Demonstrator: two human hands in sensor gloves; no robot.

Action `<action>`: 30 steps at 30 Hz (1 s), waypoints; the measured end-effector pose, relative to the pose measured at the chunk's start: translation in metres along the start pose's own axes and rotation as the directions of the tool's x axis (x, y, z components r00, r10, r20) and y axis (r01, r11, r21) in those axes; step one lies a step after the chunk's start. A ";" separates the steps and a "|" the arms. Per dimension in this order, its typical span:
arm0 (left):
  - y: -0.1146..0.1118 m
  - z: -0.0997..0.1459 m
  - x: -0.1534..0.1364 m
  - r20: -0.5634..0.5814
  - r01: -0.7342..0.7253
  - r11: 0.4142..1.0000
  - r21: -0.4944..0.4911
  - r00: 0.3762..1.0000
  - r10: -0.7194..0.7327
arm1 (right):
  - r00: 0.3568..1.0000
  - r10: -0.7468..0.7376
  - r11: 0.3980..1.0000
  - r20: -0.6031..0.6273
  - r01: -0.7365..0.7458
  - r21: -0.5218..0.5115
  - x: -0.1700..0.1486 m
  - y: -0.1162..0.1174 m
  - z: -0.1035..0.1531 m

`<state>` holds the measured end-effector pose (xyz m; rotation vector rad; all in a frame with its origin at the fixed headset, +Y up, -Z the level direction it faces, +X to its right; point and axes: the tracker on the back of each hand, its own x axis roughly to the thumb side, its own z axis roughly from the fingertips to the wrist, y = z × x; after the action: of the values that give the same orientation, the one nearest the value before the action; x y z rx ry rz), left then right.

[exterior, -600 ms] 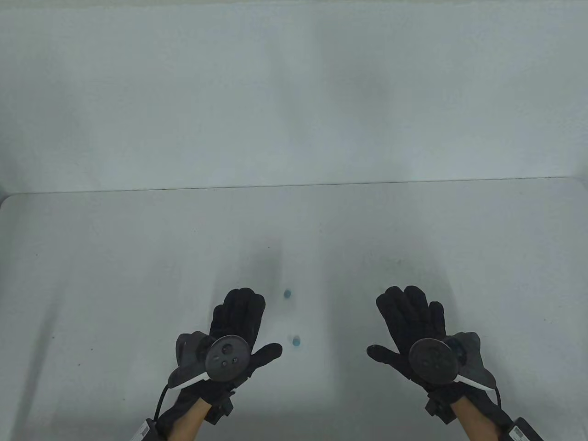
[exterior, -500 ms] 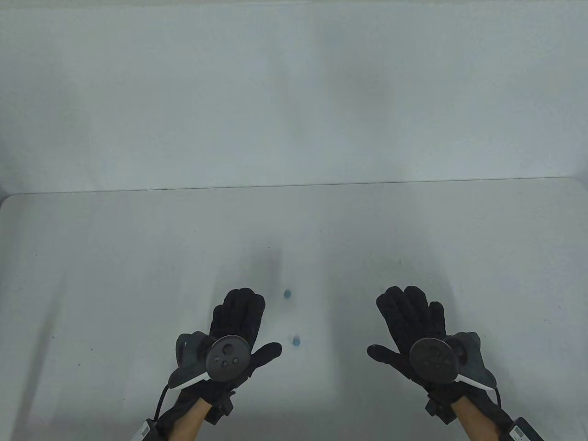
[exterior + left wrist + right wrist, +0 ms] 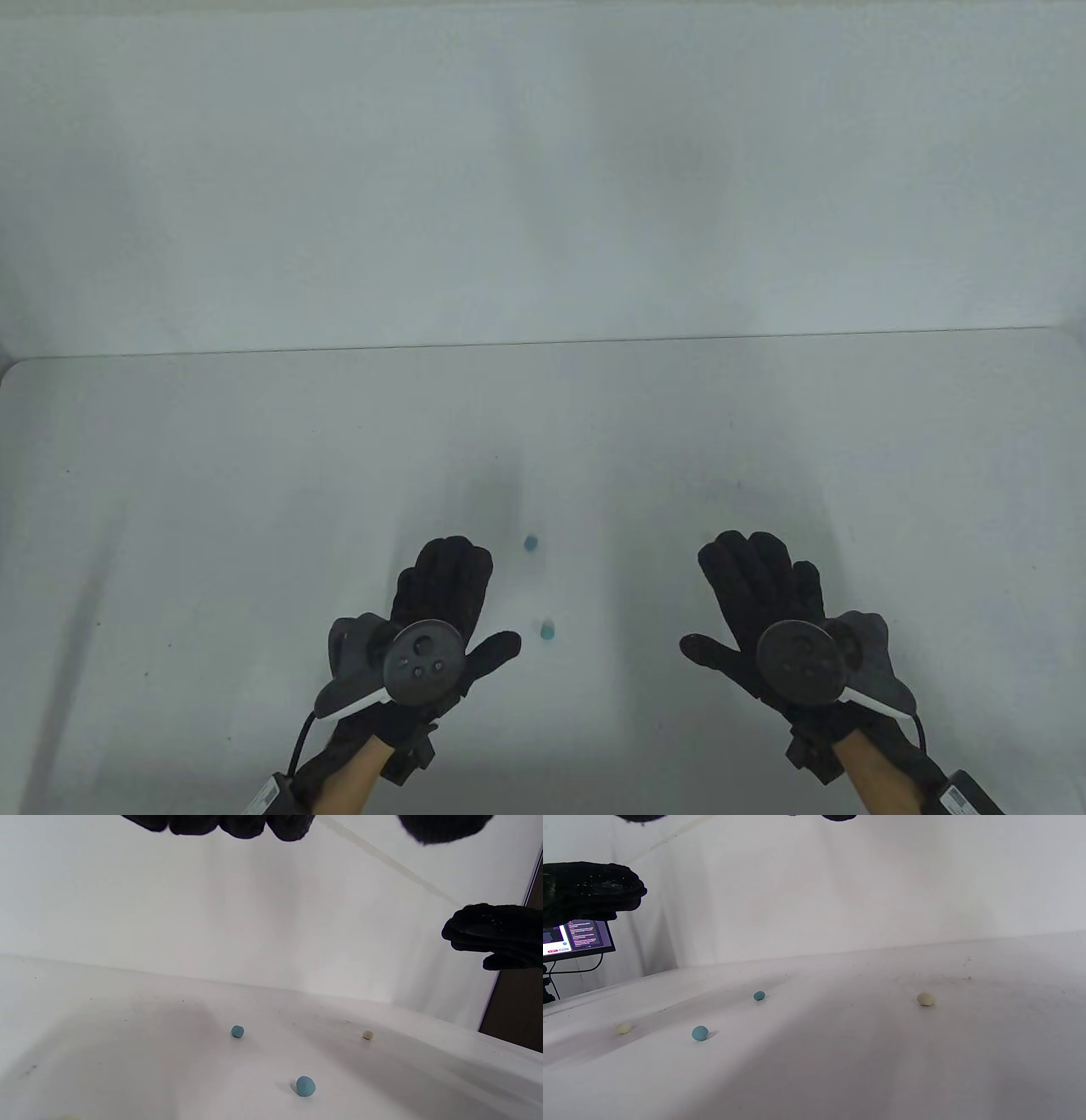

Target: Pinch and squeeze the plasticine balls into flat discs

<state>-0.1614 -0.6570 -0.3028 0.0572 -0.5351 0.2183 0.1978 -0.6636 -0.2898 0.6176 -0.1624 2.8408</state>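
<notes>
Spanning nearly the whole table view, the white tabletop [image 3: 254, 475] ran back to a pale backdrop. A monitor [image 3: 577, 938] showed at the left edge of the right wrist view.

Left hand [image 3: 441, 611] and right hand [image 3: 764, 607] hung palm-down above the near part of the tabletop, well apart, fingers spread wide and thumbs out; neither held or touched anything.

Four plasticine balls lay loose, all still round. Near blue ball [image 3: 548, 631] sat just beside the left thumb, not touching it. Far blue ball [image 3: 531, 543] lay beyond it, near the left fingertips. Cream ball [image 3: 926, 999] sat out under the right hand's side; in the table view it was hard to pick out against the white. A second, fainter pale ball [image 3: 624, 1028] lay toward the left; its place relative to the left hand could not be told.

Compared with half a second before, almost nothing had changed: the left hand had drifted a trace rightward and away, the right hand barely at all, and no ball had shifted. Judged as a pause before the first pinch, with no disc made yet.
</notes>
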 end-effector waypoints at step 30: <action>-0.069 -0.023 -0.077 -0.201 0.216 0.851 -0.479 0.917 -0.346 | 1.000 -0.023 0.999 -0.014 0.022 -0.040 -0.004 -0.004 0.002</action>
<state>-0.1996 -0.7362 -0.3615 -0.3419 -0.2756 -0.1931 0.2034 -0.6607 -0.2891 0.5862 -0.2070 2.8126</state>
